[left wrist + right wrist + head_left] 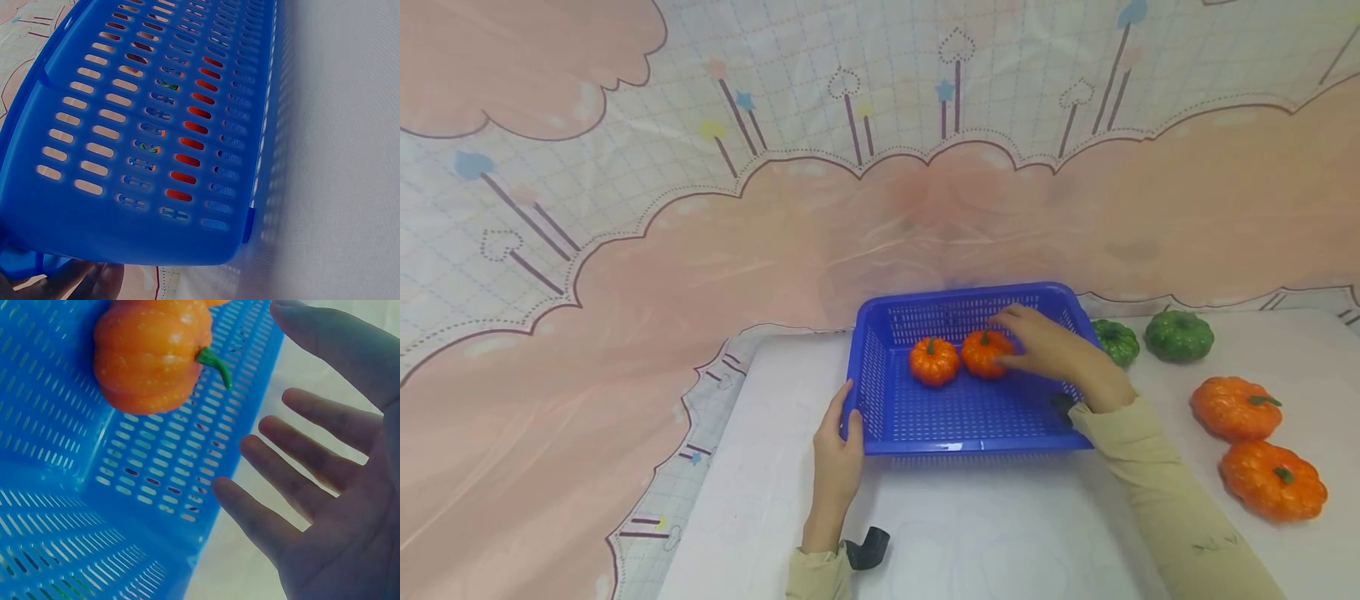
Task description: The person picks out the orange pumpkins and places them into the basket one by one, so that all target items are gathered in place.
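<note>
A blue plastic basket [977, 447] with slotted walls stands on the white table. My left hand [838, 454] grips its left rim near the front corner, thumb on the near side. In the left wrist view, the fingers [103, 281] show dimly beneath the rim. Two small orange pumpkins, a left one [934, 361] and a right one [985, 354], sit side by side inside, toward the back. Over the basket's right part, my right hand [1045, 346] has its fingers spread beside the right pumpkin. The right wrist view shows a gap between that hand and the pumpkin [150, 356].
Right of the basket lie two green pumpkins, one [1116, 343] partly hidden by the basket and another [1178, 337] farther right. Nearer me are two flat orange pumpkins [1236, 408] [1274, 482]. A patterned cloth [887, 225] hangs behind the table.
</note>
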`<move>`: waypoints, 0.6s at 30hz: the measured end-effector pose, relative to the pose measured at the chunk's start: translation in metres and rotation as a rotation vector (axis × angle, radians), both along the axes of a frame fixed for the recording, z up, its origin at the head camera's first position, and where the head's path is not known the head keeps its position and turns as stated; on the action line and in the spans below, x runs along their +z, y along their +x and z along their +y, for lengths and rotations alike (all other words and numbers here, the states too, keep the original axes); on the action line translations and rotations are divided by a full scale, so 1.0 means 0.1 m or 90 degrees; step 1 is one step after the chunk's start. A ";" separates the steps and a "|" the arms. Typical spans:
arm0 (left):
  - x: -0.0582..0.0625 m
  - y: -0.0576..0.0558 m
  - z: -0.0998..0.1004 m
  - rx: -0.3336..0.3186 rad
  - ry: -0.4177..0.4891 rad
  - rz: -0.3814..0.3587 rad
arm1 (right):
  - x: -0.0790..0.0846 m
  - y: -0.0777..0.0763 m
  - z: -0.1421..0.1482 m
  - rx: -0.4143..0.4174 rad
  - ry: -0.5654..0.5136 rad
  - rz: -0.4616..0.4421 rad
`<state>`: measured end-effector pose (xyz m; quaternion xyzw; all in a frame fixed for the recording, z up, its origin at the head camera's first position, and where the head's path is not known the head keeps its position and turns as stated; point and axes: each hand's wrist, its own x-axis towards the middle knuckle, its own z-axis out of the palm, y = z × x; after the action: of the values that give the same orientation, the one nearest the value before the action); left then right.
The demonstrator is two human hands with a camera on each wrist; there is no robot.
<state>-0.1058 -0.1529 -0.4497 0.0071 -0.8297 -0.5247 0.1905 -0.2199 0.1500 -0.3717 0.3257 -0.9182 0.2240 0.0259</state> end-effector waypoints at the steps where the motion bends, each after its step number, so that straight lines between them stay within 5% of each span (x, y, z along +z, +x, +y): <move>1: 0.00 0.00 0.00 0.000 0.000 0.000 | 0.01 0.01 0.01 0.000 -0.001 0.002; 18: 0.00 0.00 0.00 0.003 0.000 0.002 | 0.08 0.17 0.14 -0.019 0.002 0.023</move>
<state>-0.1060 -0.1529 -0.4501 0.0080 -0.8293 -0.5242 0.1933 -0.2034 0.1645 -0.3633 0.3160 -0.9226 0.2165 0.0450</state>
